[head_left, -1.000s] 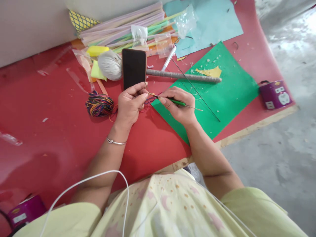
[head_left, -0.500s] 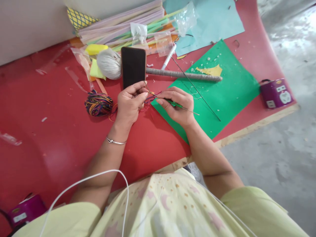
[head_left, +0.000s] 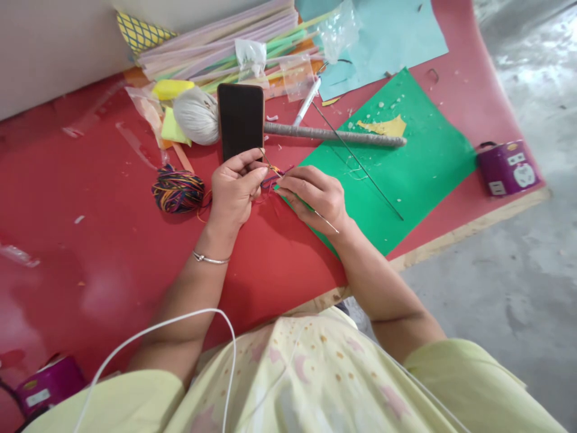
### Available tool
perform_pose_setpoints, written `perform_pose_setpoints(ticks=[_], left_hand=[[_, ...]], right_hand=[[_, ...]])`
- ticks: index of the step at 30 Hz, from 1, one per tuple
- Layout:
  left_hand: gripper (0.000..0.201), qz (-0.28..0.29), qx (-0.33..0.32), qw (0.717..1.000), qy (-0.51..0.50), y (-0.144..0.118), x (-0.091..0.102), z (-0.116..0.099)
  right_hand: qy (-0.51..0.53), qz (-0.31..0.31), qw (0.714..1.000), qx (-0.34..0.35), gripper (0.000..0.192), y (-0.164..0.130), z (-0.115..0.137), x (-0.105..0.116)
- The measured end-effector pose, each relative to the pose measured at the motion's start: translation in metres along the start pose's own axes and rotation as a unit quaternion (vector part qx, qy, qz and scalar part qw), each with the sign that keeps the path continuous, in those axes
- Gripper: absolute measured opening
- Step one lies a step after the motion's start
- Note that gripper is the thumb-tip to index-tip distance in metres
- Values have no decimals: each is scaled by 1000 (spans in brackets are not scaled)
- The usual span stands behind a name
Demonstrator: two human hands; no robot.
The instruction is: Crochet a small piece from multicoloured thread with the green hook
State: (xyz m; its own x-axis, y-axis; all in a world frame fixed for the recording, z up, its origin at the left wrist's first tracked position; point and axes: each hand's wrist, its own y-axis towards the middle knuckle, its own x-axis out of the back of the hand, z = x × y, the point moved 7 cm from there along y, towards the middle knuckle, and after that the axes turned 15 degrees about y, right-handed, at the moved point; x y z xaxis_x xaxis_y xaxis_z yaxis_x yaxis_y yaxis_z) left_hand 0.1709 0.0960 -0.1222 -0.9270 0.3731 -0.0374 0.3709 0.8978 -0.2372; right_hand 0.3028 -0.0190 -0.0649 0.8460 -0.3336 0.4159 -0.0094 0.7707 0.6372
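Your left hand (head_left: 235, 187) has the yarn ball (head_left: 178, 190) to its left, the phone (head_left: 240, 119) just behind; your right hand (head_left: 318, 197) rests on the paper sheet (head_left: 406, 162).

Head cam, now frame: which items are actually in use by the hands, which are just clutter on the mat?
In use:
left hand pinching multicolour thread
right hand gripping a thin wire
thread ball, feeding toward the hands

Lying about:
phone
white yarn ball
grey wrapped stick
green paper
straws
purple box
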Motion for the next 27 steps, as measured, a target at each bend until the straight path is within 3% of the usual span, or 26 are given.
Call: perform_pose_setpoints(ticks=[17, 21, 27], left_hand=[[26, 10, 21, 999, -32, -1, -2, -6], [30, 6, 16, 999, -35, -2, -2, -6], [29, 10, 27, 999, -44, -2, -1, -6]], right_hand=[[14, 20, 1000, 15, 21, -3, -1, -4], [53, -17, 998, -28, 20, -2, -6, -1], [83, -39, 995, -29, 19, -1, -8, 0]])
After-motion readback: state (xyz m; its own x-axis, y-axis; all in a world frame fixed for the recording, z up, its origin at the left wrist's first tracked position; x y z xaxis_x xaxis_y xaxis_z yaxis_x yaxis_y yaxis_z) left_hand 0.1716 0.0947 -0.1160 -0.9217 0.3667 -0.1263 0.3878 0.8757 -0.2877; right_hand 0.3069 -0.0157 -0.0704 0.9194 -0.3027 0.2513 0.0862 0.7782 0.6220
